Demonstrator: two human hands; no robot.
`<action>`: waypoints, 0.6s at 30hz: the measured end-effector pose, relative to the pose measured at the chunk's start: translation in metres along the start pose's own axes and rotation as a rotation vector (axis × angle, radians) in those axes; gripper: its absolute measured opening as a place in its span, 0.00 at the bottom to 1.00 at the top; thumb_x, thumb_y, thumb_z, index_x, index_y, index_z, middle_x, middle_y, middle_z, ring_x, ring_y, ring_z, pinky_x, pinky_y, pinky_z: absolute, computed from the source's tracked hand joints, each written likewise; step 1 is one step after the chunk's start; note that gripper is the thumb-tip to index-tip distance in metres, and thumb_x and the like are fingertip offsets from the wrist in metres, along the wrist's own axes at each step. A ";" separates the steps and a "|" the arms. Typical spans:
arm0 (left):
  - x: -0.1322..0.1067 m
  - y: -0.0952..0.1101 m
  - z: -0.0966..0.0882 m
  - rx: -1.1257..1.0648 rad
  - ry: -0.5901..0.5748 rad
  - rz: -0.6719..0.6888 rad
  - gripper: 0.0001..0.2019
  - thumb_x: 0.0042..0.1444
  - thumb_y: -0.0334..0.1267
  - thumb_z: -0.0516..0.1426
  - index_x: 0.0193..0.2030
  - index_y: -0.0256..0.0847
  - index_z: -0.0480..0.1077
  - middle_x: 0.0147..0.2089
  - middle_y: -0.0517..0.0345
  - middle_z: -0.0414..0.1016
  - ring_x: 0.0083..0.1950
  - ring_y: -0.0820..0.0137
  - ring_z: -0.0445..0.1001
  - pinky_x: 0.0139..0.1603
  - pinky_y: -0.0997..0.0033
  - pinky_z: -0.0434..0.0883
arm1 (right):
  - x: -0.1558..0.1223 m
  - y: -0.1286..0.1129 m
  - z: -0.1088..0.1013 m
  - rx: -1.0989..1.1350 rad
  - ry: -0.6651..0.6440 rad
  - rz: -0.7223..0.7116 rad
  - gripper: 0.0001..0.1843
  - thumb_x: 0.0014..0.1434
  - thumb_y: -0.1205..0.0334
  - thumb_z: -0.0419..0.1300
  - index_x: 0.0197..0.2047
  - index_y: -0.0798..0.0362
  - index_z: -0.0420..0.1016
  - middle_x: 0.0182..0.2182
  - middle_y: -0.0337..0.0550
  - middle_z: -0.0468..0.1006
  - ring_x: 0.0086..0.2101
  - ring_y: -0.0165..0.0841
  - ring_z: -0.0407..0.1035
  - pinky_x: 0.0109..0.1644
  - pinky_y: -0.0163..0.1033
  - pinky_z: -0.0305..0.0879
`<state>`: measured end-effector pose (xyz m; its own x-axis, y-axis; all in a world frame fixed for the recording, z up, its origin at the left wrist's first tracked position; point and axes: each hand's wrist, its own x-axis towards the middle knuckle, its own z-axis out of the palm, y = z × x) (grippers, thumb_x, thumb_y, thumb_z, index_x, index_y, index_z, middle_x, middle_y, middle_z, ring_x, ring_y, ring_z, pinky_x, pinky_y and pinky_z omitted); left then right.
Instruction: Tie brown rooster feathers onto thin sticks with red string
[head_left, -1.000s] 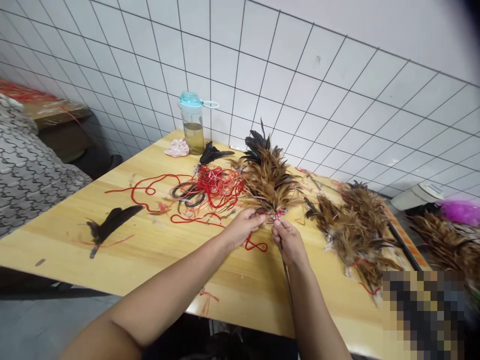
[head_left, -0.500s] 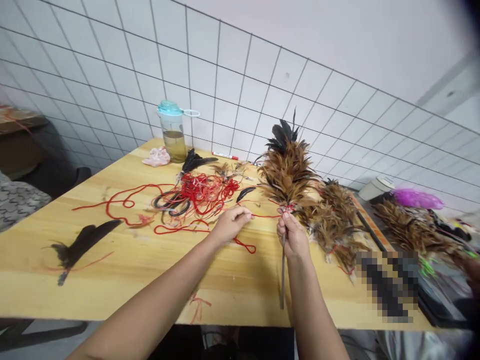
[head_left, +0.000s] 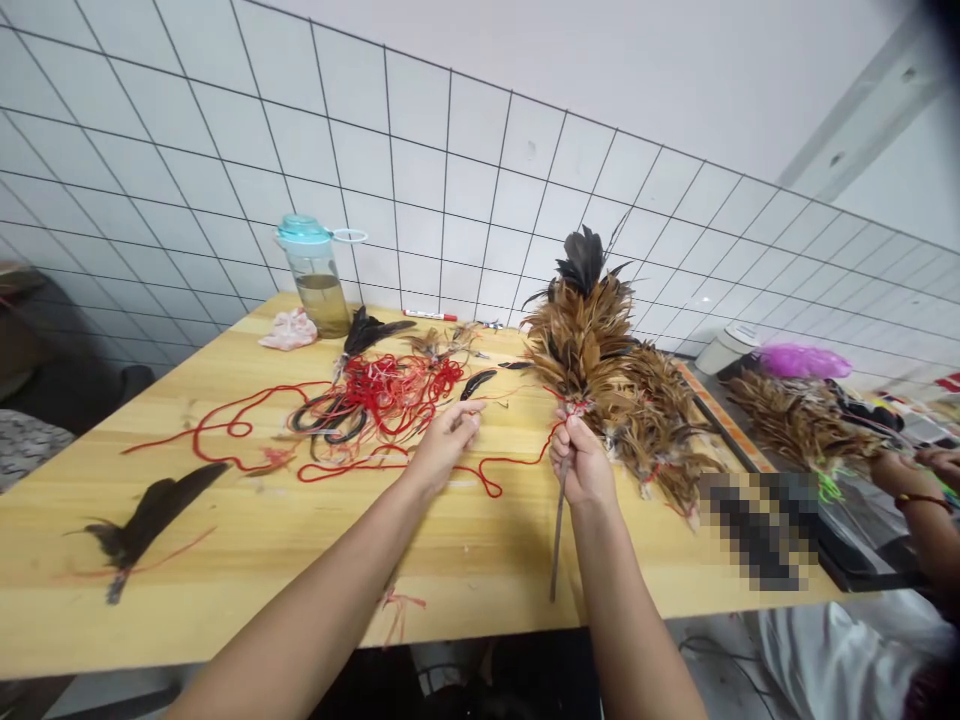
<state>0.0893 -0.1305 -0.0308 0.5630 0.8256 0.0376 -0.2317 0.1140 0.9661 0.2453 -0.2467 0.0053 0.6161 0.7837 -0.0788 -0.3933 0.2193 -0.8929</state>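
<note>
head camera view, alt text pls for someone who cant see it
A person's right hand grips a stick topped with a bundle of brown and black feathers, red cord trailing from its base. The left hand is over a wooden table strewn with tangled red cord and more feathers, against a white tiled wall.

**Glossy feathers and matt cord on varnished wood**
On my screen, sleek rooster feathers (head_left: 581, 340) shine beside fibrous red cord (head_left: 517, 463) and a matt stick (head_left: 558, 540) on the varnished wood surface (head_left: 225, 560); a clear plastic bottle (head_left: 319, 300) stands before glossy white tiles (head_left: 420, 200).
</note>
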 end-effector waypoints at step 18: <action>-0.013 -0.006 0.019 0.046 -0.252 0.048 0.15 0.56 0.42 0.57 0.47 0.37 0.72 0.52 0.47 0.75 0.55 0.64 0.71 0.62 0.60 0.64 | -0.020 0.024 0.035 -0.169 0.003 -0.032 0.18 0.44 0.49 0.69 0.25 0.54 0.71 0.17 0.33 0.63 0.20 0.23 0.52 0.23 0.32 0.47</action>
<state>0.0980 -0.1523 -0.0322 0.7334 0.6652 0.1402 -0.2298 0.0485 0.9720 0.2001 -0.2370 0.0008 0.6288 0.7760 -0.0501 -0.2530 0.1432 -0.9568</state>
